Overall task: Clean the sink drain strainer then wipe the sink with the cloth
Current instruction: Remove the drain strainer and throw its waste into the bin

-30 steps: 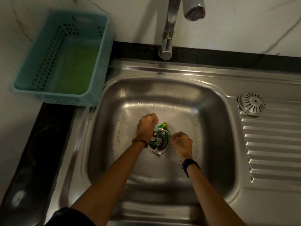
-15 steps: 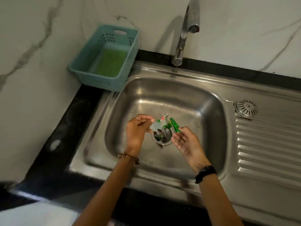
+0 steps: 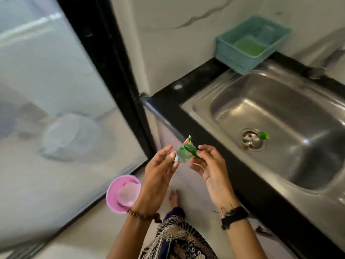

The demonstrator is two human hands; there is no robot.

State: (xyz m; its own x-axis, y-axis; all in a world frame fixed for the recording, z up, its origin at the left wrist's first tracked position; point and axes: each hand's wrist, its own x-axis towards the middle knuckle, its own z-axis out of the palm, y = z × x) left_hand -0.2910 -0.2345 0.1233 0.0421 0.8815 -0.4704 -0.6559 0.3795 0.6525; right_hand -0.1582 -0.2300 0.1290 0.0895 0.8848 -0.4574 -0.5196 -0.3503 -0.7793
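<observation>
Both hands, left hand (image 3: 160,171) and right hand (image 3: 209,165), pinch green wrapper scraps (image 3: 185,151) beside the bench; more scraps lie in the sink (image 3: 280,113) drain (image 3: 252,140); a green cloth (image 3: 250,46) fills the teal basket (image 3: 231,58).

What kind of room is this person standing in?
Most likely a home kitchen. A steel sink is set into a black counter below a marble-look wall, and a teal basket sits beside the sink.
</observation>
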